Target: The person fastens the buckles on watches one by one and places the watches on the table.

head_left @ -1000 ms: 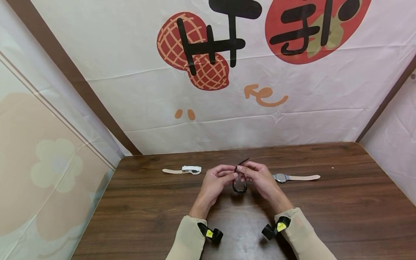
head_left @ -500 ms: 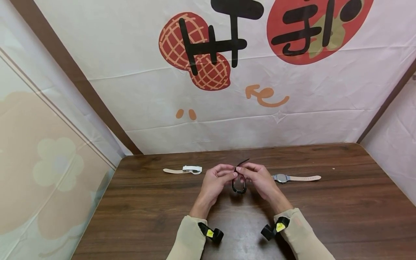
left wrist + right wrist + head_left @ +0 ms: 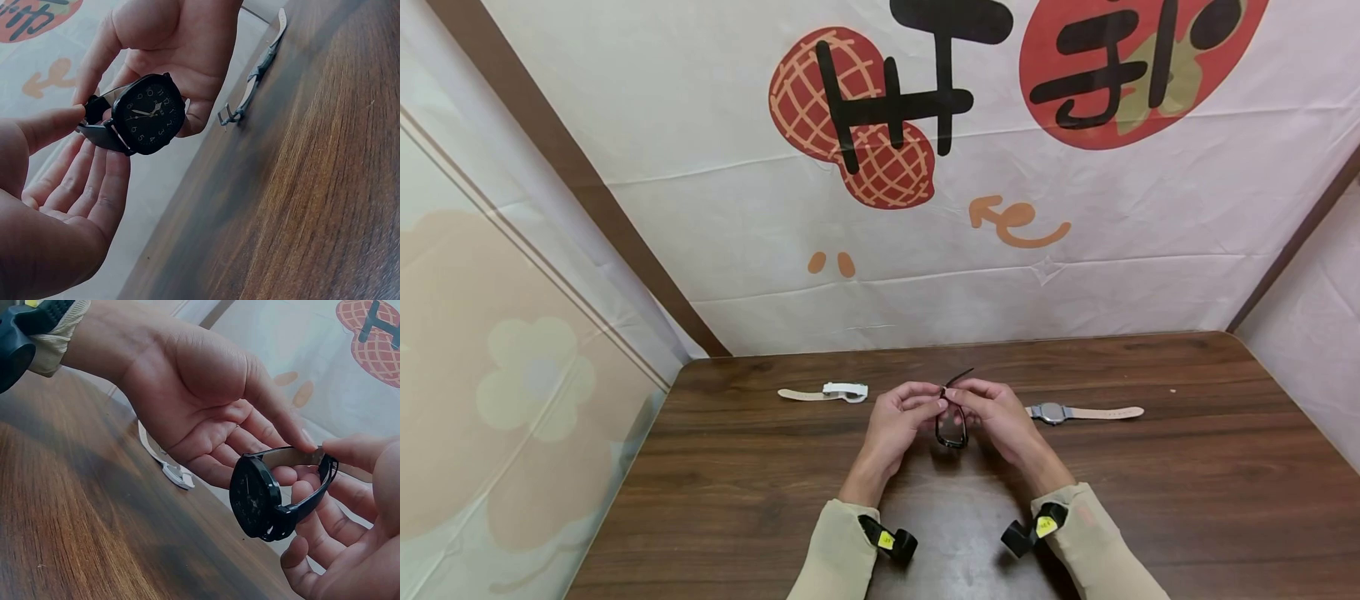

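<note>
A black wristwatch [image 3: 952, 443] hangs between both hands above the table, its strap bent into a loop. In the left wrist view the black dial [image 3: 150, 114] with pale numerals faces the camera. My left hand [image 3: 895, 429] pinches the strap near the buckle with thumb and fingers. From the other side, my right hand [image 3: 1002, 421] pinches the strap at the same place, thumb tips close together. A thin free strap end [image 3: 961, 376] sticks up past the fingers. Fingers partly cover the buckle, so I cannot tell whether it is fastened.
On the brown wooden table [image 3: 737, 492], a white watch [image 3: 846, 391] with a pale strap lies to the left. A blue-grey watch [image 3: 1052, 412] lies to the right, partly behind the right hand. A printed cloth [image 3: 760, 308] hangs behind the table's back edge.
Both hands keep their hold on the black wristwatch's strap and barely move. The free strap end sits slightly lower. The head view has shifted a little.
</note>
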{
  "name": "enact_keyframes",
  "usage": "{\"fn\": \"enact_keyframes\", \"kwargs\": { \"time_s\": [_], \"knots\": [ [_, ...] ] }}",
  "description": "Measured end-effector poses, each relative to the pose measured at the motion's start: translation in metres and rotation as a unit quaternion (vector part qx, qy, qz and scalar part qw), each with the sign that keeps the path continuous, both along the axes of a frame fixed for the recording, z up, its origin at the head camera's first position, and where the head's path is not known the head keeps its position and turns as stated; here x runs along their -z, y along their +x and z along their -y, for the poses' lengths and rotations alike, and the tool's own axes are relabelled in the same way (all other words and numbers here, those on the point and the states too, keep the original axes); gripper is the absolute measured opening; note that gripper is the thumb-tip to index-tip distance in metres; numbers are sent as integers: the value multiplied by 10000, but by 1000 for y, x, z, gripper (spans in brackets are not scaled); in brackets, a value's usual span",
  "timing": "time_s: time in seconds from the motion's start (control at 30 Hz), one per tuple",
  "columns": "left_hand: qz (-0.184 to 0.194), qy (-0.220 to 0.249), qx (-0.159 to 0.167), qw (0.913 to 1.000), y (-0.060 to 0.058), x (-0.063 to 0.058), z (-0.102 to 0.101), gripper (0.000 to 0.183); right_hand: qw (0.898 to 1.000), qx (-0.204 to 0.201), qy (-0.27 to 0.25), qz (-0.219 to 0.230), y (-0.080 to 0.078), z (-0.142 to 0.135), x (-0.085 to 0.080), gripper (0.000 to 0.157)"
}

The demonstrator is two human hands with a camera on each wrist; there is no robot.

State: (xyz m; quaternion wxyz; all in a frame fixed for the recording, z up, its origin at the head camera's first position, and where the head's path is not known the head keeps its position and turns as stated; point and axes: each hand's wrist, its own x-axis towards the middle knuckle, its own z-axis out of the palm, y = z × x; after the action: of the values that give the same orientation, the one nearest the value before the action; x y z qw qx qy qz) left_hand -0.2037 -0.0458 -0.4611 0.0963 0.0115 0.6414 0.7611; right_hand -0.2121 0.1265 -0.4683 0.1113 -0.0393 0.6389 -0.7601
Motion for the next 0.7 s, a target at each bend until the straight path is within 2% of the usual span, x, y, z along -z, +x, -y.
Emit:
{"fn": "enact_keyframes", "kwargs": {
  "time_s": [0.47,0.7],
  "knots": [
    [-40,34,-104,9999,-1,0,-2,27,9999,39,69,95,-1,0,-1,27],
    [-136,-89,-109,9998,0,-2,-1,28,9998,-151,89,-10,1,-2,-3,24]
  ]
}}
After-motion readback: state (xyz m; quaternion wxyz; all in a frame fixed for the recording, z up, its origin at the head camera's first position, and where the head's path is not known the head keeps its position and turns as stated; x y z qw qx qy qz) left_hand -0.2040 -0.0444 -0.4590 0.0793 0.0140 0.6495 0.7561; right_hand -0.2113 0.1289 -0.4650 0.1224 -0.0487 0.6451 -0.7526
